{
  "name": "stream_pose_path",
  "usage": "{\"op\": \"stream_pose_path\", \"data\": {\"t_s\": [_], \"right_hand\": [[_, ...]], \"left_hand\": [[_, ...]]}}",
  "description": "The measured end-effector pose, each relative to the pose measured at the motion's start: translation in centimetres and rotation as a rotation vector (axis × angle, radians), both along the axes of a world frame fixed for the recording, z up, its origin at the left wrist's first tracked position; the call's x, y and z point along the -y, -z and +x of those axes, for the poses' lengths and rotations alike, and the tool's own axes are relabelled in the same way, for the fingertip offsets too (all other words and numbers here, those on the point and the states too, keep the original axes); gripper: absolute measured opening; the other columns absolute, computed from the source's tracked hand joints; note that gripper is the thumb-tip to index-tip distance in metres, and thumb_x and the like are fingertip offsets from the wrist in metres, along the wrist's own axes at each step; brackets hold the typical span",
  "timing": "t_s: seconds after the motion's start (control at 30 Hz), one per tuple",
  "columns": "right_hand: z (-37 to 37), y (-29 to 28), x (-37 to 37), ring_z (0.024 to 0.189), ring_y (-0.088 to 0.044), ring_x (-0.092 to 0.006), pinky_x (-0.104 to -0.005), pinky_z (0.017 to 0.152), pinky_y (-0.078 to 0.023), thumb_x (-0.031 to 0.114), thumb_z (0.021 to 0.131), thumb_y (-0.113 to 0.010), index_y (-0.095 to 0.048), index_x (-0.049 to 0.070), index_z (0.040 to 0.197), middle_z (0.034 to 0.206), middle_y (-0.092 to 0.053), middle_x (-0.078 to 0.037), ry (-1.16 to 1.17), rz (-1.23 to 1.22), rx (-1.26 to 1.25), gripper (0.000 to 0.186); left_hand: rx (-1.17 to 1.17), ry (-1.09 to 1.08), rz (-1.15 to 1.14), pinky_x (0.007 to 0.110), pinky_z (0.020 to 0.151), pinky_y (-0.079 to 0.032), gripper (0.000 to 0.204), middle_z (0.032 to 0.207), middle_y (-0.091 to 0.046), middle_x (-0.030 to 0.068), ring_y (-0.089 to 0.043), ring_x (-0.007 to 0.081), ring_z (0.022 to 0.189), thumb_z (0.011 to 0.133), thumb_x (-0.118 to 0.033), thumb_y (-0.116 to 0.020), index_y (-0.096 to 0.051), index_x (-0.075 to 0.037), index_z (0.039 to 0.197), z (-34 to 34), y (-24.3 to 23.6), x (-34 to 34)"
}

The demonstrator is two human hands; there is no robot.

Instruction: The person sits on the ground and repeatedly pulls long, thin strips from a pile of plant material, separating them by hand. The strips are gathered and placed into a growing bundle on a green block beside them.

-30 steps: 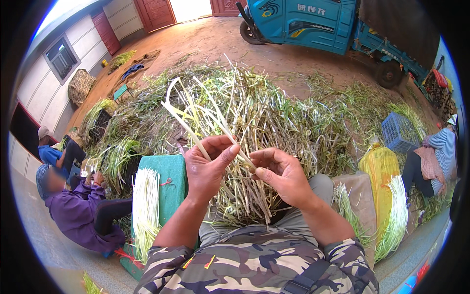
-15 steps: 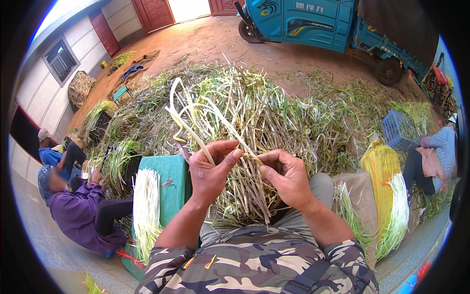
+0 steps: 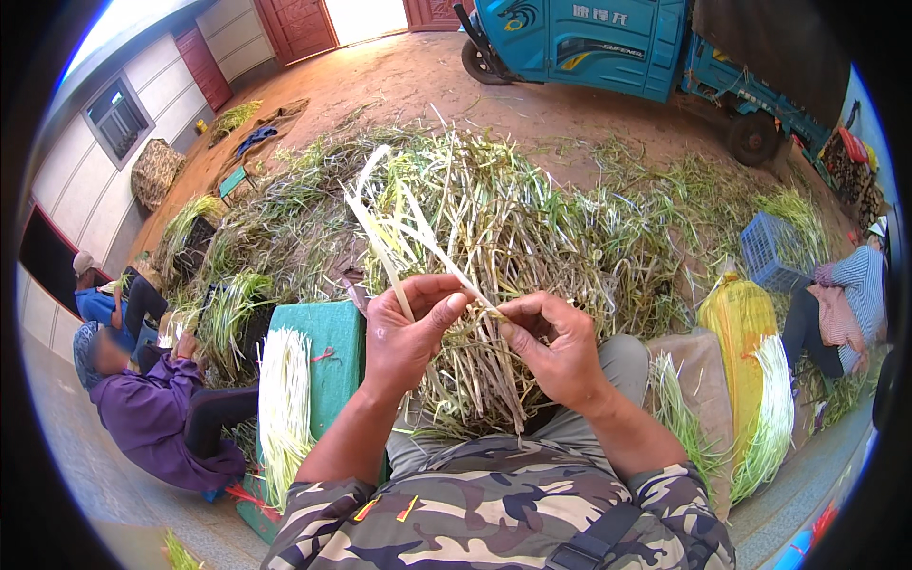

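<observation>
My left hand (image 3: 407, 328) is closed round pale, long-leaved plant stalks (image 3: 376, 249), whose whitish blades rise above the fingers and bend over at the tips. One pale stem slants from there across to my right hand (image 3: 554, 340). Thumb and forefinger of that hand pinch its end, with a bit of yellowish leaf beside the fingertips. Below both hands lies a big heap of green and brown leaves and stalks (image 3: 513, 237), reaching to my lap. By my left forearm, a bundle of trimmed white stalks (image 3: 285, 399) rests on a green block (image 3: 328, 332).
Two people (image 3: 142, 408) sit at the left and another (image 3: 855, 294) at the right. Near the right one are a blue crate (image 3: 771, 252), a yellow sack (image 3: 736, 323) and a white-green bundle (image 3: 768, 418). A blue three-wheeled truck (image 3: 598, 47) stands at the back.
The pale blades above my left hand have swung to the right and stand closer together. Both hands stay almost in place, the stem still between them.
</observation>
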State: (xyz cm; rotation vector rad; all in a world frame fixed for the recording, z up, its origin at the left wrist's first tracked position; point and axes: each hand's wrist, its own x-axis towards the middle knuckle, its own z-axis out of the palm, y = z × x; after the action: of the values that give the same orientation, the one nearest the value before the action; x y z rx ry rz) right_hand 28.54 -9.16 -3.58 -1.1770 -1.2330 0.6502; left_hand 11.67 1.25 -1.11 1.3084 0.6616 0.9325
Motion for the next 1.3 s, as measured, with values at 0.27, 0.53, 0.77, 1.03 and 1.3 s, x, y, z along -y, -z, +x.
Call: {"op": "stream_pose_path", "data": {"t_s": [0.27, 0.53, 0.77, 1.03, 1.3], "right_hand": [[-0.3, -0.9, -0.2, 0.085, -0.065, -0.0144, -0.0277, 0.073, -0.052, 0.003, 0.086, -0.076, -0.066, 0.001, 0.114, 0.101, -0.067, -0.009, 0.062, 0.064, 0.269, 0.029], [-0.5, -1.2, -1.1, 0.089, -0.062, -0.0293, -0.0397, 0.076, -0.049, 0.004, 0.076, -0.079, -0.063, 0.009, 0.113, 0.106, -0.064, -0.008, 0.353, 0.466, 0.734, 0.04], [-0.9, -1.1, -1.6, 0.077, -0.064, -0.0271, -0.0363, 0.068, -0.051, -0.006, 0.072, -0.078, -0.066, 0.004, 0.096, 0.089, -0.066, -0.009, 0.396, 0.584, 0.739, 0.028], [-0.6, -1.3, -1.1, 0.078, -0.064, -0.0276, -0.0368, 0.069, -0.051, -0.009, 0.074, -0.075, -0.066, 0.002, 0.099, 0.09, -0.066, -0.01, 0.339, 0.589, 0.788, 0.029], [0.3, -0.8, 0.3, 0.082, -0.064, -0.0283, -0.038, 0.071, -0.052, -0.003, 0.075, -0.073, -0.066, 0.002, 0.1, 0.095, -0.066, -0.01, 0.29, 0.5, 0.788, 0.026]], "left_hand": [[0.103, 0.071, -0.09, 0.017, 0.057, -0.05, 0.031, 0.095, -0.076, 0.0099, -0.069, 0.0068, 0.077, 0.086, -0.006, -0.079, -0.068, 0.004, 0.113, 0.3, -0.4, -0.3], [0.134, -0.033, 0.011, 0.024, 0.072, -0.058, 0.024, 0.091, -0.074, 0.0095, -0.07, 0.0112, 0.082, 0.084, 0.0, -0.08, -0.068, 0.004, 0.105, 1.7, -0.5, 0.4], [0.153, -0.036, 0.043, 0.025, 0.074, -0.059, 0.022, 0.092, -0.074, 0.0094, -0.071, 0.0119, 0.082, 0.084, 0.001, -0.079, -0.068, 0.003, 0.103, 2.2, -0.7, 1.1], [0.165, -0.077, 0.069, 0.023, 0.07, -0.057, 0.02, 0.089, -0.074, 0.0076, -0.069, 0.01, 0.079, 0.083, 0.002, -0.08, -0.07, 0.003, 0.101, 2.1, -0.9, 0.9], [0.292, -0.193, 0.097, 0.018, 0.055, -0.048, 0.021, 0.086, -0.074, 0.0072, -0.067, 0.0073, 0.071, 0.082, 0.003, -0.08, -0.07, 0.002, 0.1, 0.7, -2.2, -1.3]]}}
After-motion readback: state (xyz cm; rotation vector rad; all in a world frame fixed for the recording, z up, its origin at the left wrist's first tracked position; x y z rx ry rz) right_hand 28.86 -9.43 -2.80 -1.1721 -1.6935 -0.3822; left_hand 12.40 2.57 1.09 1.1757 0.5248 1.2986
